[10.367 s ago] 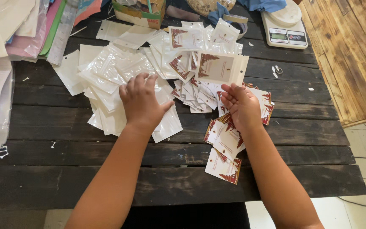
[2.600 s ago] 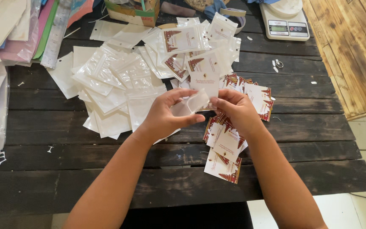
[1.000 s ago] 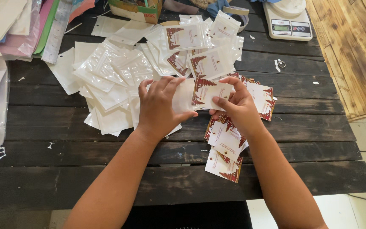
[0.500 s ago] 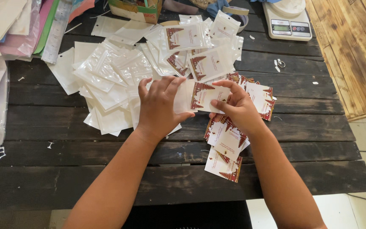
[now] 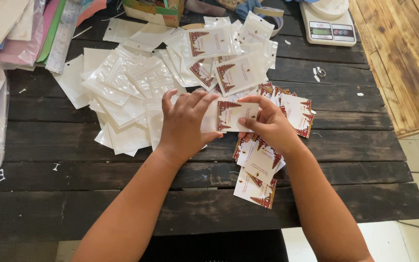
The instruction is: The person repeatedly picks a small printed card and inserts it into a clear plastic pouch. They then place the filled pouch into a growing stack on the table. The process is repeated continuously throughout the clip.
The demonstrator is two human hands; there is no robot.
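Both hands meet at frame centre over the dark plank surface [image 5: 73,140]. Left hand [image 5: 185,123] lies palm down, fingers closed over the left end of a small clear pouch [image 5: 208,116], gripping it. Right hand [image 5: 267,123] pinches a white card with a red tree print [image 5: 231,115] between thumb and fingers, card level and partly inside or against the pouch's open end; cannot tell how far in. Just below and right of the right hand, a loose pile of printed cards [image 5: 260,170] fans down toward lower centre, more cards peeking out above the right hand. Left of the left hand, a heap of empty clear pouches [image 5: 122,92] spreads across centre left. Above the hands, upper centre, filled pouches with cards [image 5: 224,58] overlap each other. Top right, a white digital scale [image 5: 328,24] near the surface's far edge. Top centre, a cardboard box [image 5: 156,12], partly cut off. Upper left corner, stacked sheets and plastic sleeves [image 5: 20,29] in pink, green and white. Far right, a lighter wooden panel [image 5: 403,63] beside the surface.
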